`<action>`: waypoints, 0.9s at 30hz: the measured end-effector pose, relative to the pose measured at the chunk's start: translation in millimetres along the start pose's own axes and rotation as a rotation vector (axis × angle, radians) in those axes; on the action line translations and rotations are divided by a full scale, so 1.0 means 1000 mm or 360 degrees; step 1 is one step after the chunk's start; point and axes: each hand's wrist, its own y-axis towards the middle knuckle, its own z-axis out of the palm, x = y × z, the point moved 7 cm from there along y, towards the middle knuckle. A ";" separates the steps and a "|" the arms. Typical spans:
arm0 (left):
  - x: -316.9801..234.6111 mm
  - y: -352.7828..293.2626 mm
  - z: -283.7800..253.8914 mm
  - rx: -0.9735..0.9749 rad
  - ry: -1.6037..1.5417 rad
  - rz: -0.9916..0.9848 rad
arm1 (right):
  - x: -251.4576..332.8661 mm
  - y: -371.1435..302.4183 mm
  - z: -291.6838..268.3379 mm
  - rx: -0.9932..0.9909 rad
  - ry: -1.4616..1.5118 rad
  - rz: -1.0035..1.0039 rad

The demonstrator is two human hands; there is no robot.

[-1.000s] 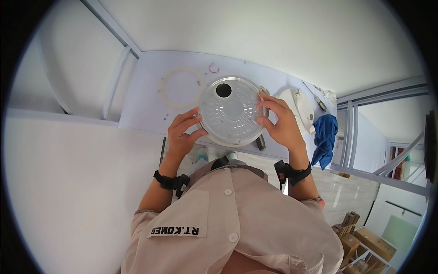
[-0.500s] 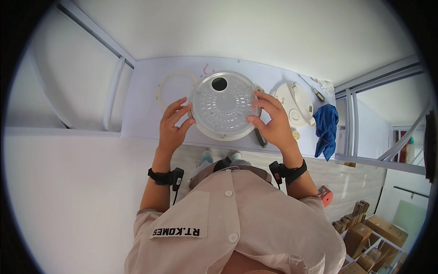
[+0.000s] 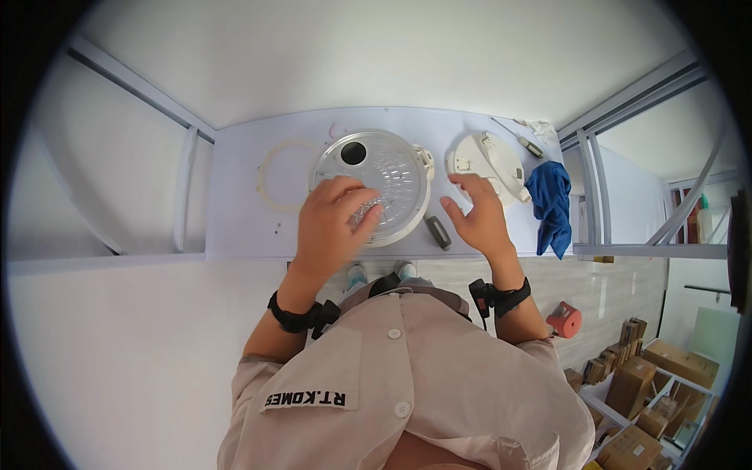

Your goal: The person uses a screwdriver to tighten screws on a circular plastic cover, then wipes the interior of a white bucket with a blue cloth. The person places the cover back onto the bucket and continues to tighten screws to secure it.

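The left hand [image 3: 333, 223], its fingers blurred, covers part of the silver disc [image 3: 403, 180]; whether it touches the surface is unclear. Left of the disc, dark specks [image 3: 278, 228] are too small to identify. On the disc's near side, the beige shirt [image 3: 470, 368] runs off the lower edge.

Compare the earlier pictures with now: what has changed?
The left hand let go of the rim of the silver disc and moved right, over the disc; the right hand also let go, drawing away rightward. The blue cloth and screwdriver stayed put.
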 end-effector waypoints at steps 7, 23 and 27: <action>0.000 0.005 0.041 0.0201 0.0159 -0.0097 | -0.055 -0.053 0.055 0.0645 -0.0090 0.0231; -0.006 0.003 0.041 0.0147 0.0127 -0.0017 | -0.100 -0.060 0.112 0.1041 -0.0436 0.0518; -0.015 0.005 0.043 0.0105 0.0027 0.0051 | -0.097 -0.055 0.092 0.0756 -0.0290 0.0412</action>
